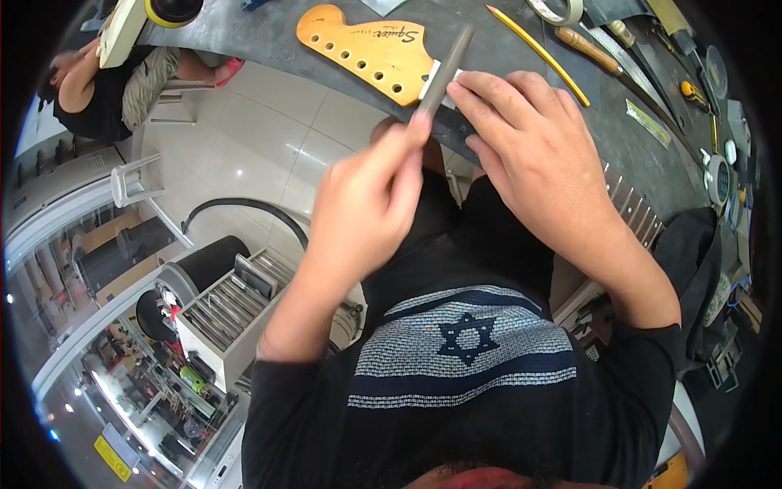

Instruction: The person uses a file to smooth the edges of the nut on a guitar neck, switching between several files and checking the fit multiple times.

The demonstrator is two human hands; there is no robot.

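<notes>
Passable on bench [236,34] left of headstock [358,50]; blocked rightward by pencil [539,57] and wooden-handled tool [588,50], seemingly cluttered toward dim right edge.

Person's L hand [366,191] gripped a grey file [448,72], angled across the white strip [428,81] at a wooden guitar headstock's [358,47] base. R hand [533,134] lay over the fretted neck [631,205], fingertips [461,85] nr file. Yellow pencil [538,56], wood-handled tool [586,50] & tape roll [576,11] were farther R on grey bench [498,53].
</notes>
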